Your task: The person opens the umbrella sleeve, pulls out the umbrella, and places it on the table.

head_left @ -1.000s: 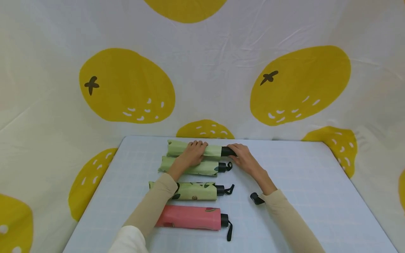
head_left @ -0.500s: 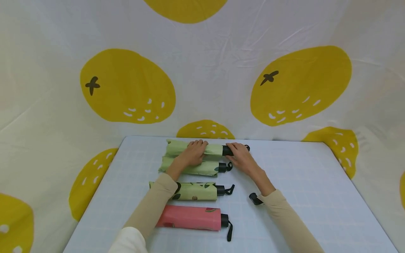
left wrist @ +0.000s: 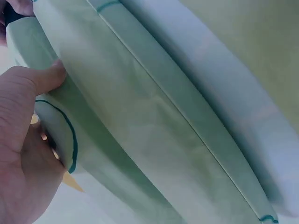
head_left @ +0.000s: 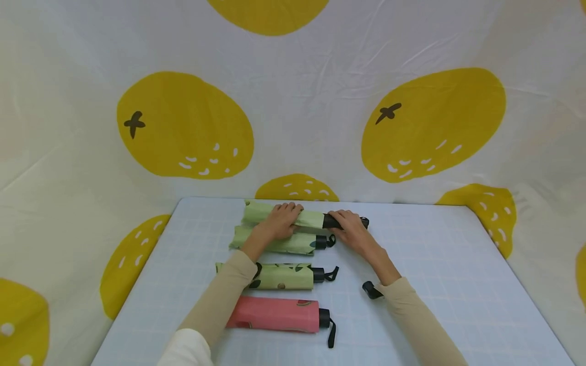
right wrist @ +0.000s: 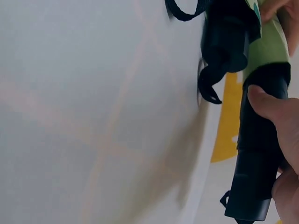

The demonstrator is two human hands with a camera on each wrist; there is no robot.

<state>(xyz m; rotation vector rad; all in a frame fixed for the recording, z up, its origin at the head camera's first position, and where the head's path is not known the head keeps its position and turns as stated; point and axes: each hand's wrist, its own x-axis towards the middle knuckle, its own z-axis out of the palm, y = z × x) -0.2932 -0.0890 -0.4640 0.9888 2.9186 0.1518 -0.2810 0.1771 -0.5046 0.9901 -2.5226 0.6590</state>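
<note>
At the far side of the table [head_left: 480, 264]: folded green umbrella [head_left: 309, 219], gripped by both hands.
Left hand [head_left: 280, 219] curled round the wrapped canopy [head_left: 257, 211], thumb on cloth; right hand [head_left: 352, 231] wrapped round the black handle [right wrist: 254, 163]. Canopy thin, smooth, creased, its left end flared; handle cylindrical, smooth, probably plastic, strap loop [right wrist: 225, 199] at its end. Likely light, stiff-cored, soft and slippery outside; handle looks the surer hold, canopy best kept loosely cupped. Second green umbrella [head_left: 293, 244] just beside, nearer. Cannot tell whether the gripped one rests on the cloth.
</note>
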